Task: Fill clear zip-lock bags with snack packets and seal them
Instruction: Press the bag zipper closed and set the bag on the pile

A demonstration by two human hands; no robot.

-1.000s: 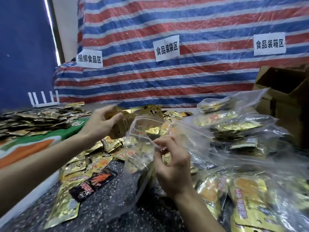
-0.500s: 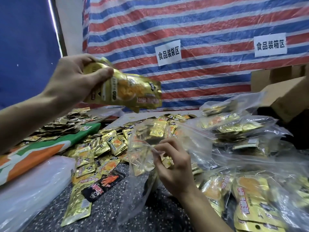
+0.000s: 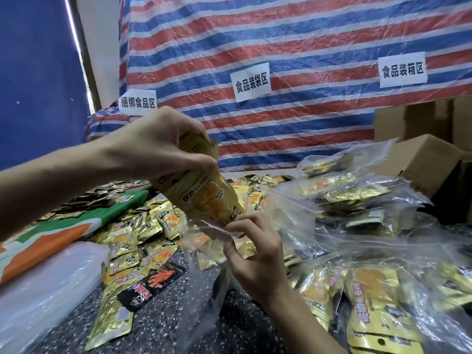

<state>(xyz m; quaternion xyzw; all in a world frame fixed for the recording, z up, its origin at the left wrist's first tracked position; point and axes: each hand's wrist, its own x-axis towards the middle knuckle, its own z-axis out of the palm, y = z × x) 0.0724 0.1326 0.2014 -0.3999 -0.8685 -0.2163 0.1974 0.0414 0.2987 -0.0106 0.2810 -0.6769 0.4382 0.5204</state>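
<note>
Left hand (image 3: pixel 163 146) grips gold snack packets (image 3: pixel 204 198), lower ends entering the clear zip-lock bag (image 3: pixel 204 251) at centre. Right hand (image 3: pixel 255 254) pinches the bag's near rim.

Makeshift packing workshop: striped tarp (image 3: pixel 281 34) backdrop, paper zone signs (image 3: pixel 251 81), cardboard boxes (image 3: pixel 421 159), packets (image 3: pixel 122 241) heaped on table (image 3: pixel 166 328).

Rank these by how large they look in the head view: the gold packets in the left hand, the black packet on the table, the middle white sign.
1. gold packets, held near the camera by the left hand.
2. black packet.
3. middle white sign, farthest away, so real size unsure.
</note>
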